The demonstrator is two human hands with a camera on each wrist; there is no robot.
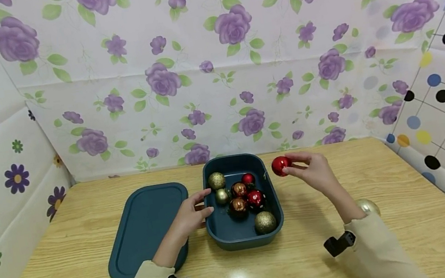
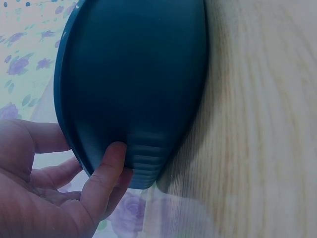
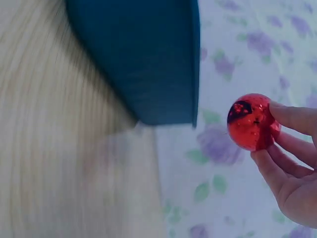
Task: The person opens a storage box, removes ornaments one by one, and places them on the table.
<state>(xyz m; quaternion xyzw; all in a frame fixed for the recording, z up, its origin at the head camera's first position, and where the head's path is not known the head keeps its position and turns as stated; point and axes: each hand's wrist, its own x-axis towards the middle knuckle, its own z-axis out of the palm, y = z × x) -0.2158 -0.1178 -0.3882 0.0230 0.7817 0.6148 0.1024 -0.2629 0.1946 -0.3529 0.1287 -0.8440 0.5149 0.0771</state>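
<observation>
My right hand [image 1: 312, 171] pinches a shiny red Christmas bauble [image 1: 281, 166] between thumb and fingertips. The bauble hangs in the air just right of the dark teal box [image 1: 247, 243], apart from it in the right wrist view. My left hand [image 1: 188, 216] holds the box's left edge; thumb and index finger reach the rim, while other fingers [image 2: 115, 156] press the outer wall. Inside the box lie several baubles: gold glitter ones [image 1: 265, 222], copper ones [image 1: 238, 207], a small red one [image 1: 248, 179] and a red one with white dots [image 1: 256, 198].
A flat teal lid [image 1: 143, 231] lies on the wooden table [image 1: 308, 260], left of the box and partly beneath my left forearm. A pale gold bauble [image 1: 368, 206] rests on the right, partly hidden by my right forearm. Flowered cloth [image 1: 215, 87] stands behind the table.
</observation>
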